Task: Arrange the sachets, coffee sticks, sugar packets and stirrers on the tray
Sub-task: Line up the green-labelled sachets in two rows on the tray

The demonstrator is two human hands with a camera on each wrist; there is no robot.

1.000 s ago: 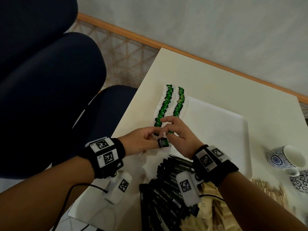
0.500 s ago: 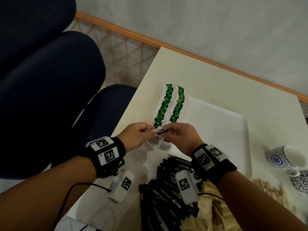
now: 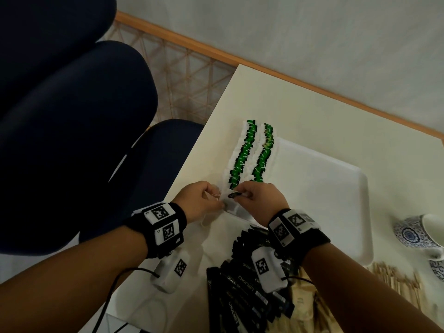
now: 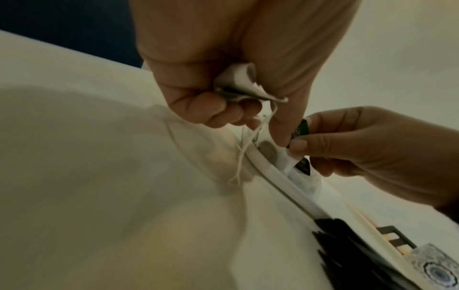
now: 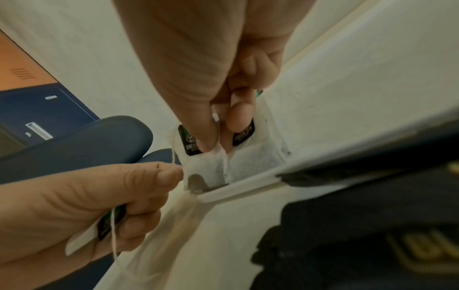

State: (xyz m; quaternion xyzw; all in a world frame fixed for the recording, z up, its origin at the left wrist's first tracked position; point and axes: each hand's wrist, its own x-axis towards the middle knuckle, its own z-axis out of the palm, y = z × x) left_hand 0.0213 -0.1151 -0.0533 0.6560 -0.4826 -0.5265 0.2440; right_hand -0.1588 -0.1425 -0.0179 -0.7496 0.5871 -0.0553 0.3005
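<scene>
Two rows of white tea sachets (image 3: 242,159) with green tags lie along the left side of the white tray (image 3: 324,188). At the tray's near-left corner my right hand (image 3: 236,195) pinches a tea sachet (image 5: 211,170) by its dark green tag (image 5: 190,141), and the bag hangs down inside the tray rim (image 5: 248,188). My left hand (image 3: 217,194) is right beside it, over the table. It grips another folded sachet (image 4: 238,82) with its string (image 4: 246,149) hanging loose. A further sachet (image 5: 253,157) lies flat in the tray corner.
Black coffee sticks (image 3: 242,284) lie piled on the table below the tray, with beige sugar packets (image 3: 305,306) to their right. Wooden stirrers (image 3: 394,280) lie at the far right. Blue-patterned cups (image 3: 418,231) stand at the right edge. Dark blue chairs (image 3: 72,116) stand left of the table.
Both hands moved a little forward to the tray's near-left corner. The sachet that hung from my right hand's fingers now hangs into the tray corner.
</scene>
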